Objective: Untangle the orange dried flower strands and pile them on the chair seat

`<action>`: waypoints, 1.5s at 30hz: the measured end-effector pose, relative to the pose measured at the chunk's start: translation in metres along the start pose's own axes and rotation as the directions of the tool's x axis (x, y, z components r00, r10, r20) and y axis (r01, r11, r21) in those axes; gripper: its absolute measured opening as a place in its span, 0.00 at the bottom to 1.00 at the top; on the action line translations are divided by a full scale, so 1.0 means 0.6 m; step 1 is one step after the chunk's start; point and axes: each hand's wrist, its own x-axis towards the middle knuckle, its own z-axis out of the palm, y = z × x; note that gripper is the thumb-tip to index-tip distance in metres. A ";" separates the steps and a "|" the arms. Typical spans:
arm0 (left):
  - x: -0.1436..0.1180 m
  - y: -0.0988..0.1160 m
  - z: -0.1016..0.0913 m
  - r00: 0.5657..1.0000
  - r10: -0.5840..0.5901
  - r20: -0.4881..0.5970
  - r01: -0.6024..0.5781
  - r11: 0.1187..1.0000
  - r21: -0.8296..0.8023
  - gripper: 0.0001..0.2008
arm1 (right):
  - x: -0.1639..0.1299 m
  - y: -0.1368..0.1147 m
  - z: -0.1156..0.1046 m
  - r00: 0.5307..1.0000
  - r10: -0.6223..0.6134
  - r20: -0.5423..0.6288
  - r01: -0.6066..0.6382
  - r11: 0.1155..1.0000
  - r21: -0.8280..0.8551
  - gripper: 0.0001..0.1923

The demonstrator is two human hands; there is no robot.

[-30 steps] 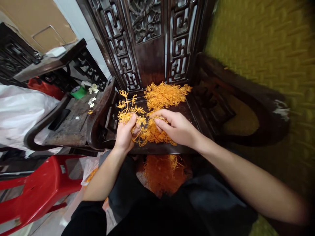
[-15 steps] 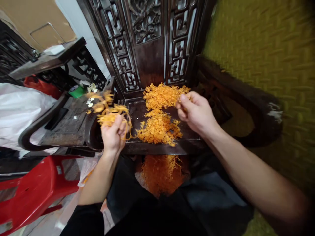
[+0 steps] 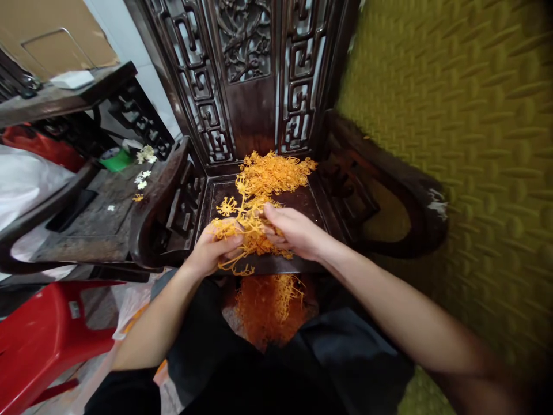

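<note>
Both the left hand [image 3: 211,249] and right hand [image 3: 290,230] are clamped on a tangled clump of orange strands [image 3: 242,230] at the near edge of the chair seat [image 3: 309,199]. More strands pile at the far side; carved armrests hem in left and right.

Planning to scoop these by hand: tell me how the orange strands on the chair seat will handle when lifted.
The orange strands look thin and branched, so probably light and floppy. They hang tangled from the left hand and right hand, so likely lifting in clumps, shedding bits.
</note>
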 end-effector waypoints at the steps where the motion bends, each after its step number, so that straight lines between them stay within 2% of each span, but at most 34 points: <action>1: 0.000 -0.004 0.000 1.000 0.002 -0.011 -0.002 0.999 0.034 0.19 | 0.000 0.003 0.008 0.999 0.030 0.012 -0.030 1.000 0.009 0.26; 4: -0.001 -0.013 0.000 0.997 0.011 -0.073 -0.003 0.995 0.104 0.17 | 0.002 0.014 0.029 1.000 0.013 -0.002 -0.013 0.998 0.062 0.21; 7: -0.001 -0.014 0.002 0.995 0.001 -0.096 0.007 0.997 0.076 0.16 | 0.009 0.021 0.032 0.992 -0.107 -0.069 0.116 0.985 0.128 0.17; 10: 0.003 -0.008 0.006 0.992 -0.020 -0.123 0.024 0.999 0.027 0.18 | 0.021 0.025 0.016 0.954 -0.217 -0.208 0.237 0.968 0.081 0.21; 14: 0.019 -0.001 0.016 0.982 -0.084 -0.167 0.078 0.996 -0.045 0.22 | 0.037 0.028 -0.004 0.878 -0.315 -0.360 0.310 0.948 -0.074 0.24; 17: 0.033 -0.001 0.021 0.982 -0.150 -0.110 0.137 0.983 -0.120 0.23 | 0.045 0.031 -0.007 0.833 -0.371 -0.411 0.332 0.929 -0.165 0.23; 20: 0.035 -0.002 0.021 0.984 -0.177 -0.014 0.173 0.973 -0.155 0.23 | 0.052 0.025 -0.020 0.825 -0.372 -0.426 0.314 0.928 -0.201 0.21; 21: 0.032 -0.002 0.020 0.983 -0.182 0.021 0.183 0.970 -0.162 0.23 | 0.054 0.020 -0.031 0.809 -0.374 -0.453 0.316 0.927 -0.201 0.20; 23: 0.023 -0.002 0.014 0.980 -0.186 0.073 0.196 0.966 -0.171 0.23 | 0.056 0.005 -0.061 0.743 -0.380 -0.551 0.342 0.923 -0.175 0.21; 25: 0.013 0.000 0.005 0.986 -0.157 0.056 0.164 0.974 -0.157 0.22 | 0.053 -0.012 -0.091 0.668 -0.379 -0.640 0.394 0.910 -0.127 0.24; 26: 0.010 0.002 0.001 0.991 -0.131 0.027 0.133 0.981 -0.140 0.22 | 0.048 -0.018 -0.100 0.674 -0.384 -0.631 0.411 0.905 -0.112 0.25; 27: 0.009 0.003 -0.004 0.995 -0.104 0.001 0.103 0.987 -0.119 0.22 | 0.043 -0.022 -0.105 0.702 -0.393 -0.594 0.416 0.903 -0.106 0.26; 30: 0.014 0.008 -0.010 0.997 -0.070 -0.016 0.068 0.994 -0.084 0.23 | 0.023 -0.020 -0.086 0.854 -0.355 -0.380 0.345 0.934 -0.097 0.24; 31: 0.017 0.010 -0.010 0.997 -0.073 -0.007 0.072 0.993 -0.093 0.23 | 0.018 -0.017 -0.075 0.895 -0.320 -0.312 0.307 0.947 -0.089 0.24; 33: 0.021 0.012 -0.009 0.996 -0.088 0.004 0.088 0.990 -0.114 0.21 | 0.013 -0.012 -0.055 0.944 -0.241 -0.224 0.237 0.970 -0.047 0.23; 37: 0.020 0.014 -0.008 0.991 -0.127 0.032 0.130 0.985 -0.115 0.20 | 0.012 -0.015 -0.048 0.977 -0.122 -0.174 0.139 0.986 0.092 0.20; 40: 0.015 0.014 -0.012 0.981 -0.167 0.095 0.178 0.976 -0.125 0.17 | 0.015 -0.016 -0.053 0.990 -0.051 -0.128 0.073 0.982 0.175 0.18; 43: 0.014 0.014 -0.010 0.953 -0.243 0.183 0.268 0.955 -0.126 0.18 | 0.019 -0.011 -0.050 0.997 0.078 -0.019 -0.073 0.981 0.178 0.14; 45: 0.015 0.013 -0.005 0.927 -0.297 0.230 0.326 0.940 -0.101 0.19 | 0.021 -0.005 -0.043 0.981 0.166 0.097 -0.178 0.976 0.129 0.19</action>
